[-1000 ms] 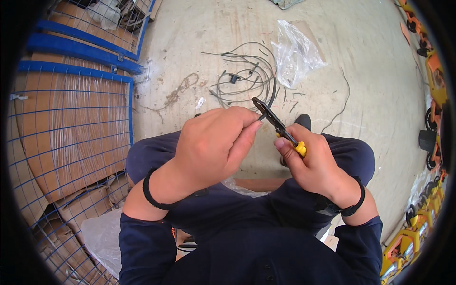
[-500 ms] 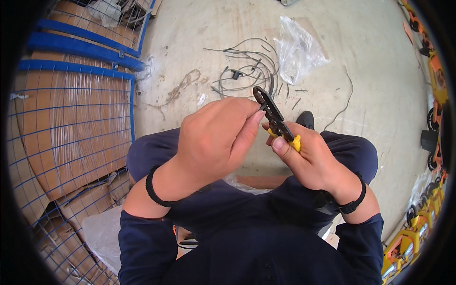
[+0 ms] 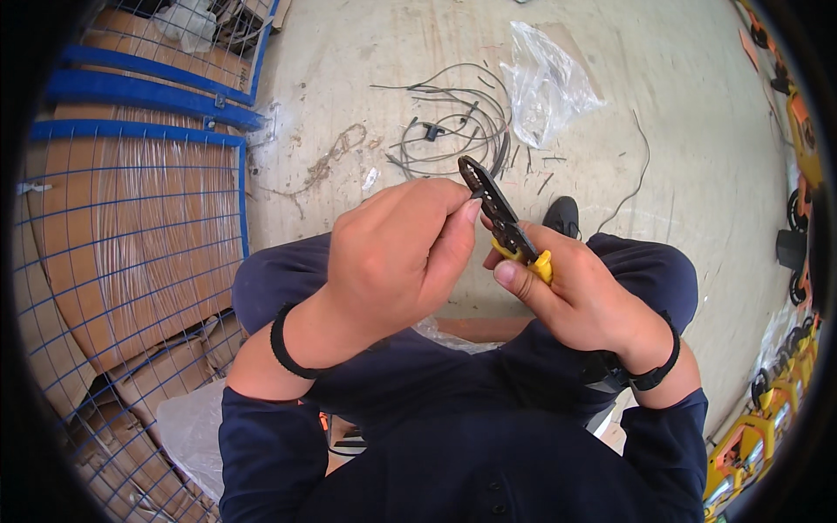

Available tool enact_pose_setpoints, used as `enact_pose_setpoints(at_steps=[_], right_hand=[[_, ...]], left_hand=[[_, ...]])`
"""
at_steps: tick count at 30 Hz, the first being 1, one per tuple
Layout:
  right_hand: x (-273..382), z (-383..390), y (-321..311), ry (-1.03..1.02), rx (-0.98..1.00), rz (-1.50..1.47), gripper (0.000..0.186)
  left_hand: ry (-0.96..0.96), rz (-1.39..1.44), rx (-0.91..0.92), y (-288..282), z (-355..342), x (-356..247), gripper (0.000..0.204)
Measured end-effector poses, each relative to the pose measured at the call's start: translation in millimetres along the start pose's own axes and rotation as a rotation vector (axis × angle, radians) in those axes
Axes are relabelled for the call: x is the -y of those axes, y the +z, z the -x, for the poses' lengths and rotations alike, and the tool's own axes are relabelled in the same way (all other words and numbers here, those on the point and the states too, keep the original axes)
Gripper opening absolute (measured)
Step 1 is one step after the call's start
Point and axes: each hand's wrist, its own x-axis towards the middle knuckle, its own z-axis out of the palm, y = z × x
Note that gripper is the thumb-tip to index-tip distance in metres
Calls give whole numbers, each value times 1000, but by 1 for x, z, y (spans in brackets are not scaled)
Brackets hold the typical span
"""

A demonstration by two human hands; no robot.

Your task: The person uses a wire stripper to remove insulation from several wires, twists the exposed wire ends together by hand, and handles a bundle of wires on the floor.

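Yellow-handled wire strippers (image 3: 490, 201) with black, notched jaws are gripped in my right hand (image 3: 567, 283), fingers closed round the handles. The jaws point up and to the left, close to the fingertips of my left hand (image 3: 397, 257). That hand is closed in a pinch, thumb against forefinger, on a short dark piece of cable (image 3: 476, 193) that sits at the jaws. Most of the cable is hidden by my fingers. Whether the jaws bite into it I cannot tell.
Loose dark cables (image 3: 453, 131) lie coiled on the floor ahead, with short offcuts (image 3: 546, 183) beside them. Clear plastic film (image 3: 547, 91) lies to their right. A blue mesh cage (image 3: 131, 253) holding cardboard stands at left. Yellow and orange equipment (image 3: 741, 453) lines the right edge.
Both hands and the wire strippers have shifted very slightly to the left in view. My left hand keeps its pinch, and my right hand keeps hold of the handles.
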Motion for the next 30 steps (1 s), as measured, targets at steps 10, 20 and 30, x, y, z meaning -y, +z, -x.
enact_pose_setpoints(at_steps=[10,20,30], right_hand=[[8,2,-6,40,1,80,46],[8,0,-5,80,-20,180,37],[10,-2,-2,125,-28,39,34]], left_hand=[[-46,2,11,2,3,-2,11],[-4,-12,16,5,4,0,5],[-41,-24,-11,3,2,-1,2]])
